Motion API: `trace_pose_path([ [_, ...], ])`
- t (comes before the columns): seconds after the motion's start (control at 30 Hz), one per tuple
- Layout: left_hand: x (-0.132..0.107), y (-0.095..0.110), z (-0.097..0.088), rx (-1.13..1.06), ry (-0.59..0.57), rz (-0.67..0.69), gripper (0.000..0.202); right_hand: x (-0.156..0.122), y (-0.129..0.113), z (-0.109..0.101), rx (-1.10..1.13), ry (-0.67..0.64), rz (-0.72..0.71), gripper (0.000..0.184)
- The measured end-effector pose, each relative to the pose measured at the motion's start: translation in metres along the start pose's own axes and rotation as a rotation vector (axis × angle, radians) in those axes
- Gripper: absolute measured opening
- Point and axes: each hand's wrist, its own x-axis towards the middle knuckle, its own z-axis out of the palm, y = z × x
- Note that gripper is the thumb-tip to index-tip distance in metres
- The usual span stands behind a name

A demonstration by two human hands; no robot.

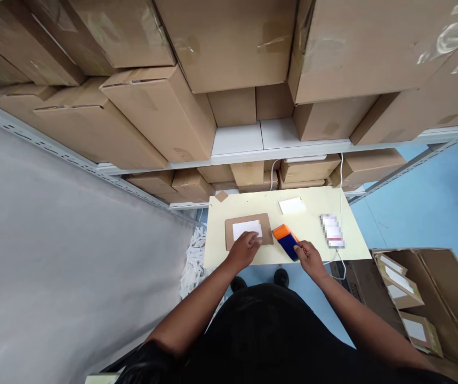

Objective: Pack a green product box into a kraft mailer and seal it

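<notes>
- Your left hand lies spread on the near edge of a flat brown parcel, with its fingertips on the parcel's white label.
- Your right hand is closed around the near end of an orange-and-blue handheld device (what kind, I cannot tell). The device rests on the table just right of the parcel.
- Both things sit near the front of a small pale yellow table.
- Farther back on it lies a white card. To the right is a blurred item beside a white cable.
- At the far right, an open carton on the floor holds brown labelled packets.
- White paper strips are heaped on the floor left of the table.
- Beyond the table, a metal shelf is stacked with cardboard boxes.
</notes>
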Motion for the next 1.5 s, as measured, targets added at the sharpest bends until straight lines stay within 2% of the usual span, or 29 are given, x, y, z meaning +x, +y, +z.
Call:
trace_pose_path([
  [0.1, 0.026, 0.027, 0.016, -0.115, -0.156, -0.03, 0.037, -0.03, -0.013, -0.011, 0.144, -0.053, -0.053, 0.031],
  [0.17, 0.032, 0.038, 0.025, -0.213, -0.249, -0.073, 0.036, -0.041, -0.016, -0.014, 0.207, -0.069, -0.064, 0.028],
  [0.23, 0.031, 0.044, 0.033, -0.342, -0.284, -0.162, 0.036, -0.047, -0.014, -0.015, 0.246, -0.038, -0.056, 0.025],
  [0.4, 0.019, 0.051, 0.046, -0.613, -0.305, -0.311, 0.04, -0.054, -0.009, -0.009, 0.266, 0.059, 0.043, 0.024],
  [0.53, 0.015, 0.053, 0.048, -0.632, -0.362, -0.37, 0.048, -0.061, -0.017, -0.005, 0.293, 0.139, 0.099, 0.03],
  [0.67, 0.012, 0.047, 0.05, -0.622, -0.485, -0.361, 0.042, -0.068, -0.021, -0.007, 0.307, 0.172, 0.093, 0.028],
  [0.83, 0.006, 0.038, 0.054, -0.654, -0.411, -0.426, 0.03, -0.074, -0.023, -0.005, 0.307, 0.16, 0.086, 0.028],
  [1.0, 0.004, 0.034, 0.059, -0.604, -0.39, -0.454, 0.036, -0.077, -0.023, 0.005, 0.381, 0.13, 0.174, 0.039],
  [1.1, 0.007, 0.034, 0.064, -0.438, -0.365, -0.397, 0.041, -0.08, -0.016, 0.011, 0.419, 0.136, 0.231, 0.045],
  [1.2, 0.022, 0.039, 0.068, -0.039, -0.33, -0.195, 0.041, -0.084, -0.007, 0.02, 0.504, 0.143, 0.366, 0.049],
  [1.27, 0.045, 0.045, 0.072, 0.263, -0.341, 0.005, 0.041, -0.085, -0.002, 0.027, 0.637, 0.164, 0.517, 0.049],
  [1.33, 0.077, 0.053, 0.077, 0.55, -0.373, 0.133, 0.039, -0.086, 0.004, 0.033, 0.773, 0.201, 0.671, 0.047],
  [1.4, 0.112, 0.057, 0.082, 0.838, -0.458, 0.117, 0.036, -0.086, 0.011, 0.041, 0.855, 0.211, 0.823, 0.043],
  [1.5, 0.152, 0.054, 0.088, 0.947, -0.534, 0.095, 0.024, -0.086, 0.027, 0.058, 0.917, 0.124, 1.022, 0.041],
])
